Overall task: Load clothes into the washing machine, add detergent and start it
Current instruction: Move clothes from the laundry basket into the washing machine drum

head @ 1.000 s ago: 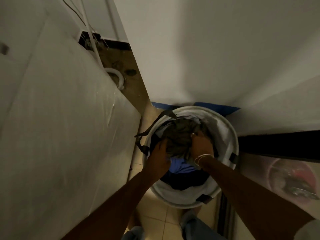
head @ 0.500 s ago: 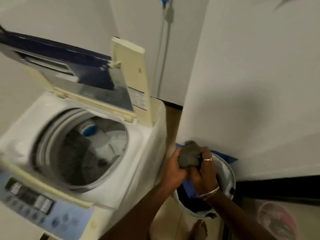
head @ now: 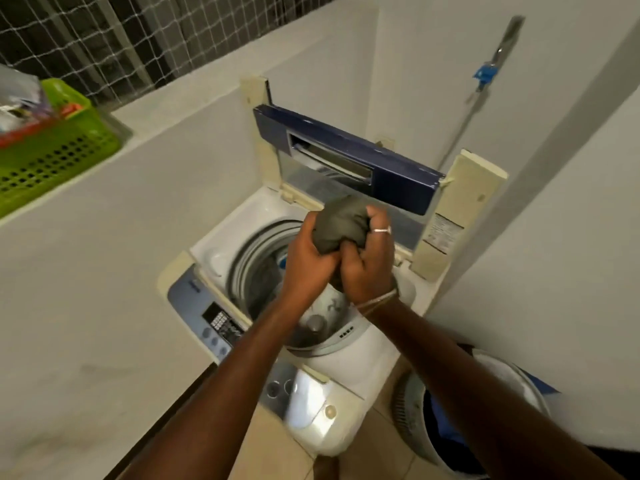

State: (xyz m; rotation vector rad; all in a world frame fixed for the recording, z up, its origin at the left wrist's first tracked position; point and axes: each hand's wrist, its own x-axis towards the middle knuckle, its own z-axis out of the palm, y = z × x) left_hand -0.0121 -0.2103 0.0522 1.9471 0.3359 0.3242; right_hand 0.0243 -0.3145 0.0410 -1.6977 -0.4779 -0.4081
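Observation:
A white top-loading washing machine stands in a corner with its blue-edged lid folded upright. Its drum is open, with something pale lying inside. My left hand and my right hand together clutch a bunched olive-grey garment right above the drum opening. The blue control panel runs along the machine's near left edge. A white laundry basket with dark and blue clothes sits on the floor at the lower right, partly hidden by my right arm.
A green perforated plastic basket with packets stands on the white ledge at the left. White walls close in on both sides of the machine. A netted window grille is at the top left. A blue-clipped hose runs down the back wall.
Both hands lifted the olive-grey garment out of the laundry basket and carried it up and left until it hangs over the washer drum. The view swung from the basket to the machine.

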